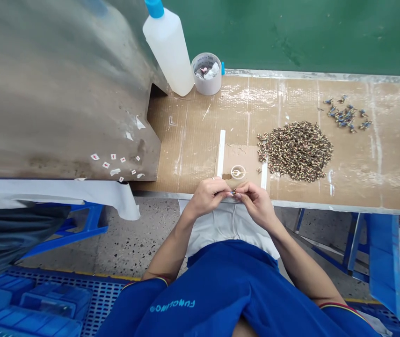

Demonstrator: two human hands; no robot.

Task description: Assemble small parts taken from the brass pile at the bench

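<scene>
Cardboard-covered workbench (189, 140), person seated at its near edge. Left hand (207, 196) and right hand (256, 205) both pinch a small metal part (234, 192) between the fingertips. Just ahead sits a round ring (238, 172) on a cardboard pad (242, 157). Heap of small coiled parts (296, 150) lies right of it, blue-tipped parts (345, 114) beyond.

Bench top (192, 140) is showing matt, scuffed cardboard, edged with dull metal trim (326, 76). Cabinet (62, 93) is presenting brushed, stained steel. Bottle (168, 51) is showing smooth, translucent plastic. Part (233, 192) is glinting like metal. Shirt (221, 290) is showing matt blue cloth.
</scene>
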